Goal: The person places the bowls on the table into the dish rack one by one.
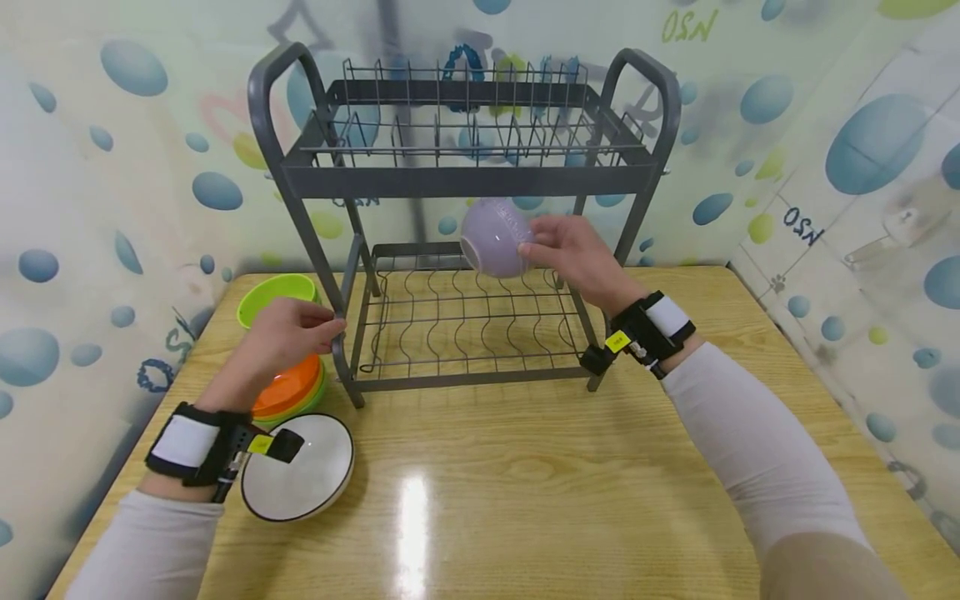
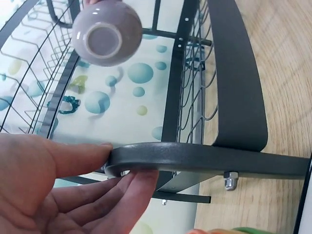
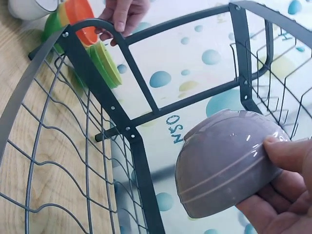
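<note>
A glossy lavender bowl (image 1: 495,237) is held tilted on its side between the two tiers of a dark grey dish rack (image 1: 472,181). My right hand (image 1: 573,254) pinches it by the right side, thumb on the outer wall, as the right wrist view shows at the bowl (image 3: 224,163). Beneath it lies the lower wire shelf (image 1: 465,321), which the bowl does not touch in the wrist views. At the rack's left side, my left hand (image 1: 296,333) pinches the side frame (image 2: 161,156) between thumb and fingers.
Left of the rack stand a green bowl (image 1: 281,287) and an orange bowl (image 1: 288,387) nested in others. A white bowl with a dark rim (image 1: 318,467) sits in front of them. The wooden table (image 1: 562,492) meets patterned walls behind and at both sides.
</note>
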`<act>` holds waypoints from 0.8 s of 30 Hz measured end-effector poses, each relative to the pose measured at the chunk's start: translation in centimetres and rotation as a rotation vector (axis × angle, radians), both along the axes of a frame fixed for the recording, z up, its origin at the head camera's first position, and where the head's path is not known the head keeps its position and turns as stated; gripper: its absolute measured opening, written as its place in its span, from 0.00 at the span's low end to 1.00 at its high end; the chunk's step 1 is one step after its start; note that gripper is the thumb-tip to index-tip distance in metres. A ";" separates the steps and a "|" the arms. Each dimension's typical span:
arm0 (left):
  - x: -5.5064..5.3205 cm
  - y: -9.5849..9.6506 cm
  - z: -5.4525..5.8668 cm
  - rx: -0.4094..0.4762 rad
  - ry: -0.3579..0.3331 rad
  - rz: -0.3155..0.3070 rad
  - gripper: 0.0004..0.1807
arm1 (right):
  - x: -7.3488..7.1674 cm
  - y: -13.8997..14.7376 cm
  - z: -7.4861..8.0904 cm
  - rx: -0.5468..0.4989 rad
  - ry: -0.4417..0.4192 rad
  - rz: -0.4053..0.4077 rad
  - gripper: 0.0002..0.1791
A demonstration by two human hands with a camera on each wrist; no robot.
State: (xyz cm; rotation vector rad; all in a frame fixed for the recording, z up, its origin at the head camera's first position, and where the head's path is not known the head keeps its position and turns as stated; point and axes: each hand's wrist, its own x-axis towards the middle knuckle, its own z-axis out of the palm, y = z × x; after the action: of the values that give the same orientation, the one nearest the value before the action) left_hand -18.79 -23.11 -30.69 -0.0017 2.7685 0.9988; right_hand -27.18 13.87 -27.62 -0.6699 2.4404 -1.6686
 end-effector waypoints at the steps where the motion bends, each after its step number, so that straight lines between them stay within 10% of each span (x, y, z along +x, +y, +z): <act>1: 0.0 -0.1 -0.1 0.018 -0.016 0.003 0.28 | -0.2 0.0 -0.1 -0.021 -0.017 0.001 0.22; 24: -0.5 -0.6 -0.3 0.128 -0.069 -0.001 0.24 | -2.9 0.5 -2.0 -0.189 -0.324 -0.167 0.27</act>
State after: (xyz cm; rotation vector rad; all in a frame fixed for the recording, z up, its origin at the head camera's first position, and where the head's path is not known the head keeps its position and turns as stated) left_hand -19.31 -23.69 -31.04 -0.0154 2.6375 1.1518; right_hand -30.10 14.40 -29.66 -0.1938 2.1799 -1.9137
